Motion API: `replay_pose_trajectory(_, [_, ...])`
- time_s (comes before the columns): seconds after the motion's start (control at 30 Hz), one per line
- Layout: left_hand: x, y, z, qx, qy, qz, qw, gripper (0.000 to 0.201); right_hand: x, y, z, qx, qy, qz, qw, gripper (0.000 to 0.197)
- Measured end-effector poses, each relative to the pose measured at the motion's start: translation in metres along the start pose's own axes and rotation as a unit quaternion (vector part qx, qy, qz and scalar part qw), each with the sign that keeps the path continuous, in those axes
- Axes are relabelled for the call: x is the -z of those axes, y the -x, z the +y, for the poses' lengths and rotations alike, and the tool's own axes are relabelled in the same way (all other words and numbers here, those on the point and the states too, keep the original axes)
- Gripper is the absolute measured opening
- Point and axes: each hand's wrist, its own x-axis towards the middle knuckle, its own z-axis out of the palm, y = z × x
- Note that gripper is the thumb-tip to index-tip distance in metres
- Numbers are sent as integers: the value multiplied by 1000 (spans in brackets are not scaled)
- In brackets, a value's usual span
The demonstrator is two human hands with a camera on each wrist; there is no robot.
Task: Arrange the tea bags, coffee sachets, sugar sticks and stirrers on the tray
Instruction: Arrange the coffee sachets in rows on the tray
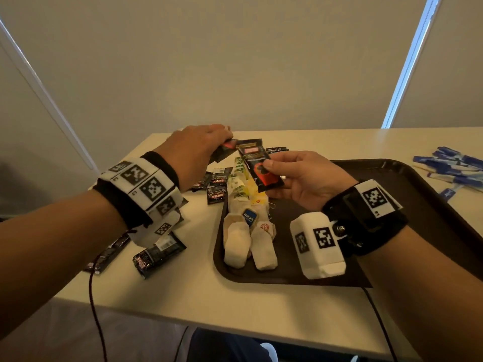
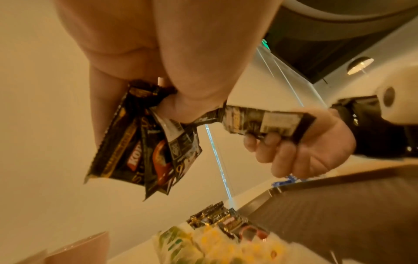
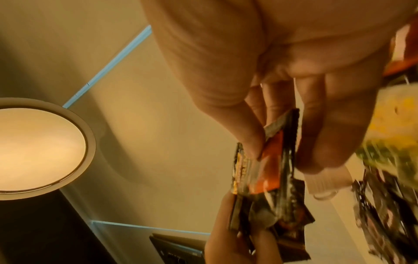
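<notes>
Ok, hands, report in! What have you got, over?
Left hand grips several coffee sachets. Right hand pinches one sachet. Tea bags on tray. Nothing blocking.

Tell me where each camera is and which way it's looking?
Head: on the head, looking forward and down at the table and tray; both forearms show.
Left wrist: under the left hand, looking along it at its coffee sachets.
Right wrist: under the right hand, looking along it at its coffee sachet.
All three show both hands gripping sachets.
</notes>
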Motion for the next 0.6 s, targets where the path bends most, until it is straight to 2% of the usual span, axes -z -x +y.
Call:
replay_pose_trajectory(0.1, [1,-12,5,30,53,14,998,49,28,-2,-5,20,47,60,997,31])
replay_pose_trajectory(0.17, [0,-16,11,43,97,35,994,45,46,-7,-10,29,101,109,988,19])
replay_pose_trajectory(0.3, [-3,-20,26,44,178,57,981,41,71,-20,-13,-19,244,163,956,21])
replay_pose_trajectory(0.4, [-5,-23,30,47,203,47,977,45,71,-34,-6,-83,322,145,932,20])
replay_pose_trajectory(0.5, [-5,-23,31,47,225,45,972,48,69,-47,-2,-107,419,116,894,18])
replay_pose_trajectory(0.6, [-8,-21,30,62,251,37,965,39,64,-57,-1,-129,452,90,878,16])
